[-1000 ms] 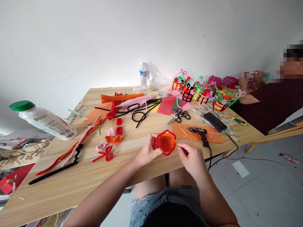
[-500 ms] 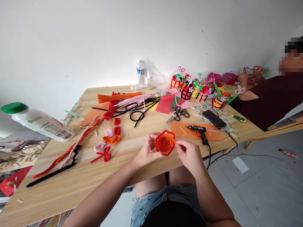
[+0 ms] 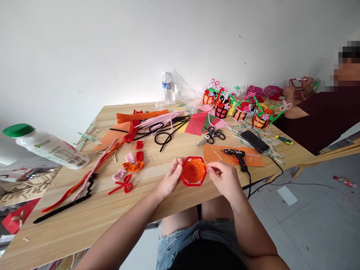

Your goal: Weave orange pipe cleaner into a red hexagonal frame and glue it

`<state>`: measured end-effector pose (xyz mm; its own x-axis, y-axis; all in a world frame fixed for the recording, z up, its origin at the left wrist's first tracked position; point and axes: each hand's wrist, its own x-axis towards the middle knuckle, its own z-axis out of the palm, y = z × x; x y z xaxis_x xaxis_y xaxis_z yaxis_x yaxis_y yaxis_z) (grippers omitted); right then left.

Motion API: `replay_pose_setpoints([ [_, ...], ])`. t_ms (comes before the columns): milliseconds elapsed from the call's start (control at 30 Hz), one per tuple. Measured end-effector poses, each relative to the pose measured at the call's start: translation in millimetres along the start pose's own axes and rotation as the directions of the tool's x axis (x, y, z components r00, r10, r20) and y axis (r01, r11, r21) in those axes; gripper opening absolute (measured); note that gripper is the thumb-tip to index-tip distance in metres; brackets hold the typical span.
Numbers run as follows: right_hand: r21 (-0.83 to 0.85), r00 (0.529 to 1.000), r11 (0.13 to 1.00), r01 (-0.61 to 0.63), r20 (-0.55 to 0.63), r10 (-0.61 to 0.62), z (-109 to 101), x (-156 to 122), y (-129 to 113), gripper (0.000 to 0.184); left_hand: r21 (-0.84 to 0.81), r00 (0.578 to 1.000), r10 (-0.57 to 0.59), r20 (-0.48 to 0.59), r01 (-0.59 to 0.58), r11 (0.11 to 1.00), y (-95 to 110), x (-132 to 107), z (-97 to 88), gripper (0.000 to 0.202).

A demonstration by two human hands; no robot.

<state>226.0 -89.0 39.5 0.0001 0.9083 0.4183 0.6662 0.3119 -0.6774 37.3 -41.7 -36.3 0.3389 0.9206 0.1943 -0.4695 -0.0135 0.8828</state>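
A small six-sided basket (image 3: 193, 171) of pipe cleaners, red at the rim and coiled orange inside, has its opening turned up toward me. My left hand (image 3: 172, 177) grips its left side, thumb at the rim. At the right rim, my right hand (image 3: 223, 177) pinches the loose end of an orange pipe cleaner (image 3: 203, 163) with thumb and finger. A black glue gun (image 3: 236, 155) lies beyond my right hand on an orange sheet (image 3: 254, 159). Left of my hands rest a red pipe-cleaner bow (image 3: 126, 183) and short curled pieces (image 3: 133, 166).
Scissors (image 3: 210, 135), a phone (image 3: 254, 141) and bundled pipe cleaners (image 3: 142, 116) lie farther back. Finished flower baskets (image 3: 240, 112) stand near the wall. A white bottle (image 3: 47, 146) is at left. Another person (image 3: 323, 108) sits at right. The glue gun's cord (image 3: 277, 179) hangs over the table edge.
The basket has shifted slightly left and tilted, so its coiled inside shows more fully. My right hand has moved a little left and up with the orange pipe cleaner.
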Motion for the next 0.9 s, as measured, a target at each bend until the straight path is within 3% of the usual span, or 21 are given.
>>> replay_pose_setpoints([
  [100,-0.022,1.0,1.0,0.013,-0.005,-0.013,0,1,-2,0.017,0.043,0.998,0.035,0.047,-0.037,0.998,3,0,-1.2,0.042],
  [200,-0.046,0.999,0.998,0.042,-0.005,-0.043,0,1,-2,0.017,0.149,0.98,-0.026,0.199,-0.004,0.989,10,-1,-2.9,0.061],
  [300,-0.05,0.998,0.997,0.065,0.005,-0.065,-1,2,0,0.018,0.25,0.947,-0.078,0.311,-0.003,0.968,15,-2,-4.0,0.067],
  [433,-0.063,0.996,0.994,0.086,0.032,-0.085,-2,2,1,0.018,0.26,0.943,-0.094,0.319,0.009,0.966,13,-2,-6.5,0.078],
  [600,-0.088,0.994,0.991,0.097,0.066,-0.092,-2,3,-1,0.02,0.237,0.934,-0.217,0.285,0.151,0.96,6,-4,-10.5,0.069],
  [733,-0.118,0.988,0.986,0.114,0.117,-0.1,-2,4,-3,0.022,0.055,0.902,-0.344,0.262,0.342,0.938,10,-5,-1.9,0.064],
  [900,-0.161,0.974,0.978,0.132,0.202,-0.098,-3,6,-7,0.021,-0.207,0.856,-0.466,0.224,0.509,0.836,17,-2,9.1,0.054],
])
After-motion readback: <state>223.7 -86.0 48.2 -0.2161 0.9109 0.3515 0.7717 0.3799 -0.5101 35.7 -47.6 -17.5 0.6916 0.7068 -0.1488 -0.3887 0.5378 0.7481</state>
